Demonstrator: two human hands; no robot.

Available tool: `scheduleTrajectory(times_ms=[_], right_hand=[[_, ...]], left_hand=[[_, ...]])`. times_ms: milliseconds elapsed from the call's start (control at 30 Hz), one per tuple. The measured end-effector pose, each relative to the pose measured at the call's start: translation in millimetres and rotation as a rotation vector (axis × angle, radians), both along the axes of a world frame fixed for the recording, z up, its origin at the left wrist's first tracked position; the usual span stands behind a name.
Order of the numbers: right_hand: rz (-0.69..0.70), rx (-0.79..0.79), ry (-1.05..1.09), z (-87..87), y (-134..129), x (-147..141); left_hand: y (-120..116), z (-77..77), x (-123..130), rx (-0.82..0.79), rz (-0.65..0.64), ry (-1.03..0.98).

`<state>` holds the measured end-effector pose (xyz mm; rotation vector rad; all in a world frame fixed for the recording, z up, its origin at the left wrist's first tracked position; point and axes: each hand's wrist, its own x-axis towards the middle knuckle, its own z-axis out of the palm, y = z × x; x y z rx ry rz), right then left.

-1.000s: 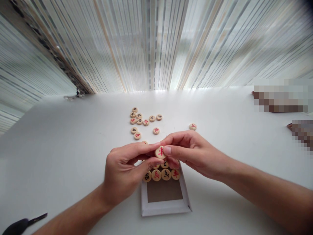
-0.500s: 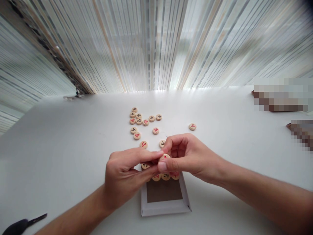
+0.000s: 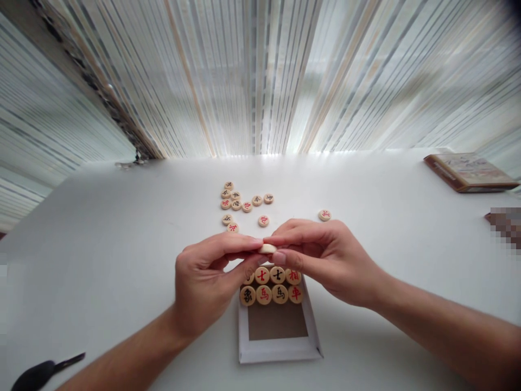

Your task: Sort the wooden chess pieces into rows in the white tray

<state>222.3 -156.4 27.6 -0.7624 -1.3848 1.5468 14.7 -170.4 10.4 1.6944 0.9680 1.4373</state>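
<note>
Between my left hand and my right hand is one round wooden piece, pinched by the fingers of both hands and seen nearly edge-on. It is held above the far part of a white box with a brown bottom. Inside the box, rows of round pieces with red and black characters show, among them a red one and a black one. My hands hide the far end of the box. Beyond them, several loose pieces lie on the table, such as a red-marked piece.
Further right lies a single red-marked piece. A flat brown-edged box is at the far right, with a blurred-out object below it. A black-handled tool lies at the near left. A striped curtain hangs behind the white table.
The held piece has tilted from showing its red-marked face to nearly edge-on, and both hands have risen slightly. More pieces in the box are now uncovered.
</note>
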Motion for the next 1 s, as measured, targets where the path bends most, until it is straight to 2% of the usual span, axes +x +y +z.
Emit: scheduleTrajectory(times_ms=[167, 333, 467, 600, 1000], right_hand=[[-0.043, 0.046, 0.034, -3.4, -3.3, -0.2], [-0.078, -0.031, 0.058, -3.9, -6.1, -2.1], [-0.060, -0.127, 0.066, -4.2, -5.1, -2.2], [-0.037, -0.219, 0.081, -6.8, -2.0, -0.2], [0.041, -0.276, 0.161, -7.7, 3.4, 0.0]], left_hand=[[0.7, -0.9, -2.5, 0.083, -0.018, 0.017], [-1.4, 0.0, -1.1, 0.061, 0.025, 0.027], [-1.8, 1.2, 0.4, -0.034, 0.027, -0.028], [-0.1, 0.9, 1.2, -0.144, -0.028, -0.085], [5.2, 1.6, 1.4, -0.413, -0.141, -0.239]])
